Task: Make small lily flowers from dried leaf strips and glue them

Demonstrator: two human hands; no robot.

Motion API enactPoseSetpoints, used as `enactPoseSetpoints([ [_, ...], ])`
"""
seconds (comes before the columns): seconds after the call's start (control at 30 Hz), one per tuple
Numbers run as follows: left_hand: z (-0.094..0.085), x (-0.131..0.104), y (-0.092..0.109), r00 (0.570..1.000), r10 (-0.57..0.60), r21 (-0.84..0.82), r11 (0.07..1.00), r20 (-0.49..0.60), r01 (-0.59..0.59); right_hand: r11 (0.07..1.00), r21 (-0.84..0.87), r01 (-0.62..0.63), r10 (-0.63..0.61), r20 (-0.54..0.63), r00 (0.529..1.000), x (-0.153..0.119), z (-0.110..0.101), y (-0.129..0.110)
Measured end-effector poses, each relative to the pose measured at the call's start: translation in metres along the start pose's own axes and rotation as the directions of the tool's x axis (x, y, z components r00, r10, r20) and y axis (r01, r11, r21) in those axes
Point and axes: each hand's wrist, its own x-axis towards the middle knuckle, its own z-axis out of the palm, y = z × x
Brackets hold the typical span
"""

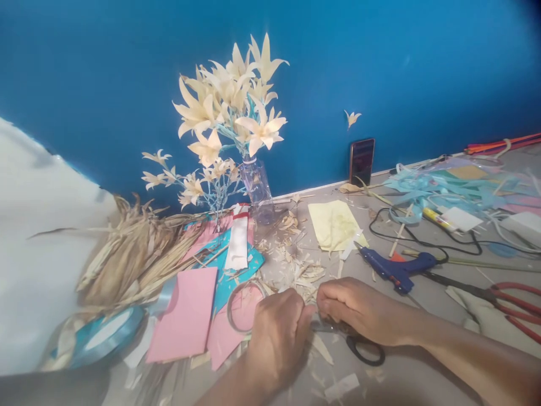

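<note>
My left hand [276, 330] is closed low over the table, thumb pressed against the curled fingers. Close beside it, my right hand [359, 307] is also closed, knuckles facing the left one. Whatever lies between the fingers of either hand is hidden. Scissors with black handles [367, 351] lie partly under my right hand. Husk scraps [310, 270] are scattered just beyond both hands. A roll of tape [230, 310] stands beside my left hand, over pink paper [180, 316]. A blue glue gun [397, 268] lies beyond my right forearm.
Pale husk flowers [262, 132] stand in a clear bottle [260, 194] by the blue wall. Dried husks [127, 248] and a ribbon roll [107, 335] lie left. A phone [361, 162] leans on the wall. Red-handled scissors [513, 301] and blue ribbons [418, 186] lie right.
</note>
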Motion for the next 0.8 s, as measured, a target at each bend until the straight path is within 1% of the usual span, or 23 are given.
enactPoseSetpoints([
  [0.07,0.0,0.0,-0.001,1.0,-0.022,-0.073,0.997,-0.011,0.021,1.0,0.006,0.004,-0.004,-0.008,1.0,-0.001,0.001,0.0],
  [0.17,-0.003,0.003,-0.001,1.0,-0.014,-0.2,0.98,-0.004,0.013,0.999,0.012,-0.043,0.044,-0.047,0.998,0.0,0.0,-0.003],
  [0.23,-0.004,0.004,0.0,1.0,0.007,-0.223,0.975,-0.001,-0.008,0.995,0.027,-0.092,0.094,-0.073,0.993,0.001,-0.002,-0.005],
  [0.3,-0.004,0.005,0.001,1.0,0.027,-0.202,0.979,0.01,-0.024,0.992,0.027,-0.122,0.124,-0.085,0.989,0.001,-0.004,-0.007],
  [0.37,-0.003,0.003,0.003,0.999,0.03,-0.157,0.987,0.035,-0.025,0.993,-0.008,-0.119,0.118,-0.086,0.989,0.001,-0.004,-0.007],
  [0.43,-0.002,0.001,0.004,0.998,0.016,-0.09,0.996,0.058,-0.011,0.994,-0.078,-0.076,0.071,-0.073,0.995,0.001,-0.003,-0.006],
  [0.5,-0.001,0.001,0.003,0.997,-0.031,-0.008,0.999,0.067,0.031,0.983,-0.18,-0.02,0.011,-0.053,0.999,0.0,-0.002,-0.003],
  [0.57,0.0,0.003,-0.002,0.995,-0.091,0.089,0.992,0.03,0.088,0.952,-0.305,0.03,-0.032,-0.003,0.999,-0.001,-0.001,0.0],
  [0.63,0.001,0.007,-0.008,0.992,-0.124,0.194,0.973,-0.027,0.127,0.905,-0.422,0.059,-0.032,0.071,0.997,-0.001,-0.002,0.001],
  [0.7,0.003,0.012,-0.013,0.991,-0.127,0.287,0.949,-0.035,0.132,0.874,-0.48,0.073,-0.015,0.124,0.992,0.0,-0.002,0.002],
  [0.73,0.005,0.015,-0.014,0.992,-0.128,0.323,0.938,-0.017,0.126,0.869,-0.489,0.074,-0.014,0.126,0.992,0.0,-0.003,0.002],
  [0.8,0.009,0.018,-0.015,0.989,-0.144,0.388,0.914,0.037,0.119,0.866,-0.496,0.063,-0.022,0.088,0.996,0.0,-0.003,0.002],
])
